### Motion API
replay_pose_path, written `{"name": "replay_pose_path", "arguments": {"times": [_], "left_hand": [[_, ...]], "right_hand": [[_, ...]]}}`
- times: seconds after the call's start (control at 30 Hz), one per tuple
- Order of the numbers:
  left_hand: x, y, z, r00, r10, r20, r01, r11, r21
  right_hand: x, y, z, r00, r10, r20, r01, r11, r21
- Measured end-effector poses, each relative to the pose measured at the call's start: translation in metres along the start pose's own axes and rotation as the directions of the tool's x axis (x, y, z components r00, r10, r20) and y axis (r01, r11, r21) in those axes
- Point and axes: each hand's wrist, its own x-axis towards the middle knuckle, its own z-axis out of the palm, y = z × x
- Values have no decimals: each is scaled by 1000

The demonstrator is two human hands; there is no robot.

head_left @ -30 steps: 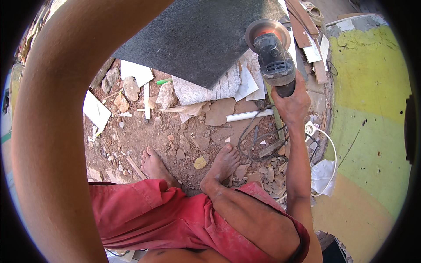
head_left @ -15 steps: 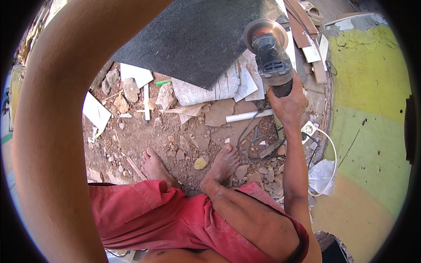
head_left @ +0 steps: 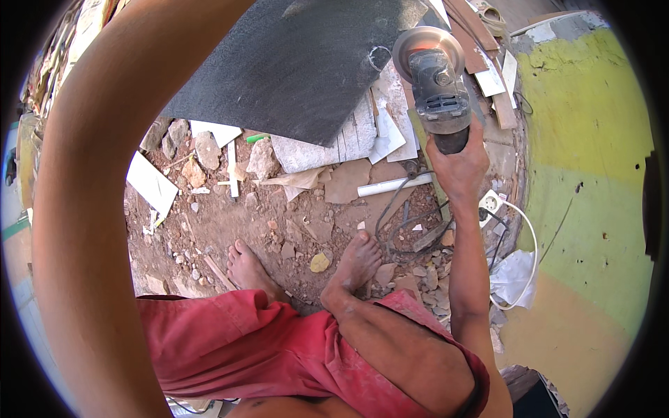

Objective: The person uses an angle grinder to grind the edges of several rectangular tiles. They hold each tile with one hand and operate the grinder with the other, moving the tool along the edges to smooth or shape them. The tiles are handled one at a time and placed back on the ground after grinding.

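Observation:
My right hand [head_left: 458, 159] is wrapped round the rear of a black angle grinder [head_left: 442, 90]. The round disc [head_left: 428, 52] at the far end looks blurred, with an orange-red glow behind its hub. Just left of the disc lies the right edge of a large dark grey slab [head_left: 279, 73], with a pale ring-shaped mark [head_left: 378, 58] near that edge. The slab rests partly over a rough whitish block [head_left: 306, 152]. My left arm [head_left: 87, 195] sweeps up the left side and leaves through the top edge; the left hand is out of sight.
Broken stones, white tile scraps [head_left: 151, 184] and a white tube [head_left: 395, 184] litter the dirt around my bare feet. A dark cable [head_left: 382, 223] loops below the grinder. A white power strip [head_left: 490, 202] lies by the yellow-green wall [head_left: 582, 174] at right. Brown strips [head_left: 465, 35] are beyond.
The disc has shifted slightly right, away from the slab's edge, uncovering the pale ring-shaped mark. The slab's near corner sits slightly lower and further left in view.

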Motion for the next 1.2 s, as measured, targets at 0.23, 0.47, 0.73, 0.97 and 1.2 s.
{"name": "replay_pose_path", "arguments": {"times": [0.23, 0.47, 0.73, 0.97, 1.2], "left_hand": [[-8, -6, -1, 999, -21, -24, 20, 999, -34], [-2, -2, -1, 999, 7, -32, -9, 999, -52], [4, 1, 3, 1000, -4, -15, 3, 996, -84], [4, -1, 3, 1000, 17, -26, -20, 996, -86], [6, -3, 5, 999, 31, -34, -34, 997, -73]], "right_hand": [[-2, 10, 3, 995, -101, -19, 98, 991, -90], [4, 17, 6, 980, -200, -8, 197, 973, -123], [3, 19, 4, 981, -193, 25, 195, 974, -117], [2, 13, 4, 981, -185, 54, 189, 978, -83], [3, 14, 6, 980, -194, 40, 196, 978, -67]]}}
